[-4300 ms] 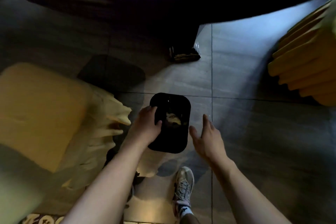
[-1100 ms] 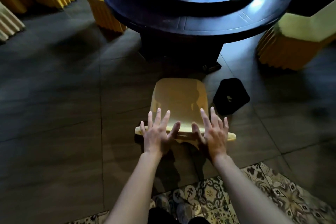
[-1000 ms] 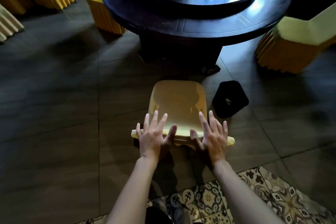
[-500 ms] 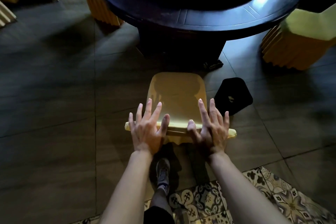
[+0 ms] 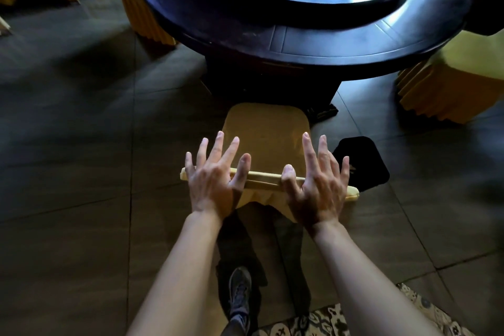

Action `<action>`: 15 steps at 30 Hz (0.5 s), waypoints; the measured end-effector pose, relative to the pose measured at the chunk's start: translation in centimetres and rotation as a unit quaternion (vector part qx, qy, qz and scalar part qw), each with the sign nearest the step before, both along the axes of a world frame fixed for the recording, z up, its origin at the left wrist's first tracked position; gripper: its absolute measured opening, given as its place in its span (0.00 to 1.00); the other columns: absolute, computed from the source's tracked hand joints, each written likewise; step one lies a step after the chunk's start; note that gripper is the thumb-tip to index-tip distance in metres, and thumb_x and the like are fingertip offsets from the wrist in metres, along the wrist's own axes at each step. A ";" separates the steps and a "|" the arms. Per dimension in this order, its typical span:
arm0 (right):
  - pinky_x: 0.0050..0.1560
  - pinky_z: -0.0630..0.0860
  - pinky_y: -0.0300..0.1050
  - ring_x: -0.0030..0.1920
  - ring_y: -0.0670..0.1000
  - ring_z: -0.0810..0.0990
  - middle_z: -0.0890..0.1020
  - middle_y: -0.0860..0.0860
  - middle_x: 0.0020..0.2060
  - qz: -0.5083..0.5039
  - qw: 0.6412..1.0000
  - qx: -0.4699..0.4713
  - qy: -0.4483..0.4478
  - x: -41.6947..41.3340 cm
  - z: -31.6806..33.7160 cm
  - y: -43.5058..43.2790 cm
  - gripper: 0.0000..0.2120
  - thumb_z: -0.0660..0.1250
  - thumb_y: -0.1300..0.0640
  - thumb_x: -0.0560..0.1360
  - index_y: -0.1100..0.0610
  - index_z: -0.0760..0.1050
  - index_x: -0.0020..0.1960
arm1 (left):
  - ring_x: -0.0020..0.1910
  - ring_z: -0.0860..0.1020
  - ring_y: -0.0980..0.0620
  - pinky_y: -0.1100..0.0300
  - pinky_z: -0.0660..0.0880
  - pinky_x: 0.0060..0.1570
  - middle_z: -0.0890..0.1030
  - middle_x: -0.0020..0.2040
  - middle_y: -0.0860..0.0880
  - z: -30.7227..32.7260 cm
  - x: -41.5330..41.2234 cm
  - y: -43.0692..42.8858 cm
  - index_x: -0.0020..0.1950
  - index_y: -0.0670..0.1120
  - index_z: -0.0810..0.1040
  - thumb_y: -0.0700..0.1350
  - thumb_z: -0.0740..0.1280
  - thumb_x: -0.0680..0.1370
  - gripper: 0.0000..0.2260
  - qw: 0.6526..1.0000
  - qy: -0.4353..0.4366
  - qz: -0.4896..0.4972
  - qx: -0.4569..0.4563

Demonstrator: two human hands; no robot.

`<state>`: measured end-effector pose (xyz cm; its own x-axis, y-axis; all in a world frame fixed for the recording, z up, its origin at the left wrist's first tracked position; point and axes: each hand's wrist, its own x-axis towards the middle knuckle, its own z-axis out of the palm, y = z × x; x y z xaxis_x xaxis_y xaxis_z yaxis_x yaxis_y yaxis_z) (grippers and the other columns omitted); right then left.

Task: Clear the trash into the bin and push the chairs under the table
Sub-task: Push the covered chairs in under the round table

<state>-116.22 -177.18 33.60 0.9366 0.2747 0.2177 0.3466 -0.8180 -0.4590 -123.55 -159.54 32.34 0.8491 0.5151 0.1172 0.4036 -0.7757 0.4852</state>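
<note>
Yellow fabric-covered chair (image 5: 266, 139) stands on the dark tiled floor (image 5: 81, 199), seat front at the base of the round dark wooden counter (image 5: 245, 33). Left hand (image 5: 212, 177) and right hand (image 5: 317, 180) lie flat on its backrest top, fingers spread, gripping nothing. Black plastic bin (image 5: 362, 163) just right of chair.

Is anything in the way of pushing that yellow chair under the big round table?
Nothing visible lies between the chair and the table; the seat's front already nears the dark table base. The black bin stands on the floor just right of the chair, off its path. Both hands, left hand and right hand, rest on the chair back.
</note>
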 end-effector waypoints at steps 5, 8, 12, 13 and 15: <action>0.80 0.47 0.65 0.77 0.57 0.68 0.67 0.60 0.79 -0.020 1.000 0.004 -0.001 4.3 -0.2 2.6 0.37 0.53 0.38 0.73 0.48 0.64 0.80 | 0.81 0.56 0.44 0.35 0.48 0.77 0.62 0.81 0.49 -0.1 4.7 2.6 0.77 0.58 0.67 0.72 0.37 0.78 0.37 1.000 0.005 0.000 0.001; 0.80 0.46 0.65 0.77 0.57 0.67 0.67 0.59 0.79 -0.023 1.000 -0.001 0.002 6.7 -0.1 4.0 0.37 0.52 0.38 0.73 0.48 0.63 0.81 | 0.81 0.56 0.44 0.35 0.48 0.77 0.62 0.81 0.50 0.0 7.3 4.0 0.77 0.58 0.67 0.72 0.36 0.78 0.37 1.000 0.004 -0.002 -0.001; 0.80 0.44 0.64 0.78 0.56 0.66 0.65 0.58 0.80 -0.030 0.999 -0.006 0.012 9.9 0.0 5.7 0.38 0.51 0.37 0.73 0.47 0.62 0.81 | 0.81 0.57 0.44 0.36 0.48 0.77 0.64 0.81 0.49 0.2 10.6 5.6 0.77 0.57 0.68 0.71 0.39 0.78 0.35 1.000 0.005 -0.004 0.001; 0.80 0.44 0.64 0.78 0.56 0.66 0.65 0.57 0.80 -0.031 0.999 -0.007 0.015 10.6 0.1 6.1 0.38 0.51 0.37 0.73 0.47 0.62 0.81 | 0.81 0.57 0.44 0.36 0.48 0.77 0.64 0.81 0.49 0.2 11.4 6.0 0.77 0.58 0.67 0.70 0.39 0.78 0.35 1.000 0.008 -0.006 0.001; 0.80 0.43 0.64 0.78 0.56 0.66 0.66 0.57 0.80 -0.033 0.999 -0.007 0.015 12.1 0.1 6.7 0.37 0.51 0.37 0.73 0.47 0.62 0.81 | 0.81 0.56 0.45 0.37 0.48 0.77 0.63 0.81 0.49 0.3 12.9 6.7 0.78 0.58 0.67 0.70 0.40 0.78 0.35 1.000 0.017 -0.012 0.000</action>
<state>-104.16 -170.44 33.71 0.9586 0.2148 0.1867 0.2783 -0.8452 -0.4563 -110.65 -152.82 32.67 0.8645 0.4948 0.0883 0.4013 -0.7854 0.4714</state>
